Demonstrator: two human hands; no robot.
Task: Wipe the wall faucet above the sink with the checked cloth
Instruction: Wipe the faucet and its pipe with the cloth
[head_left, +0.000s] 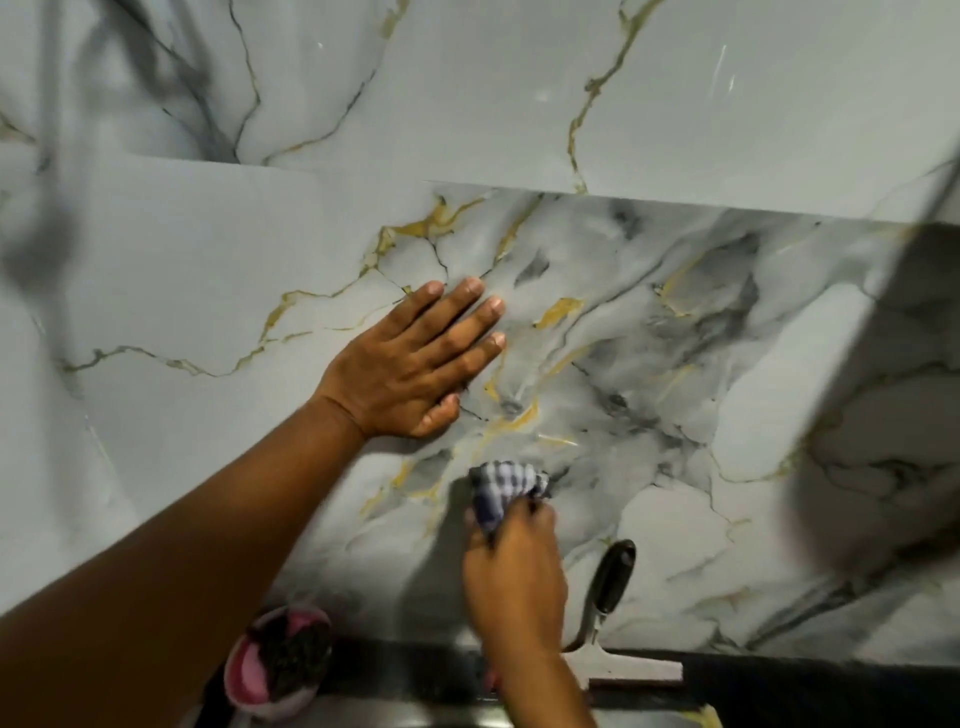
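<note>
Soft blue-and-white checked cloth is bunched in the closed right hand, pressed low on the marble-patterned wall. Faucet hidden; limp fabric is best gripped wadded. Left hand is laid flat, fingers extended.

Glossy grey marble-look wall tiles with gold and dark veins rise above a dark worktop edge.

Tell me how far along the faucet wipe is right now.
Done: the checked cloth is picked up, bunched in the right hand. In hand: that hand presses the cloth against the marble wall above the sink edge, blurred as if rubbing; the left hand lies flat on the wall. The faucet itself is hidden, so what remains to wipe cannot be judged.
</note>
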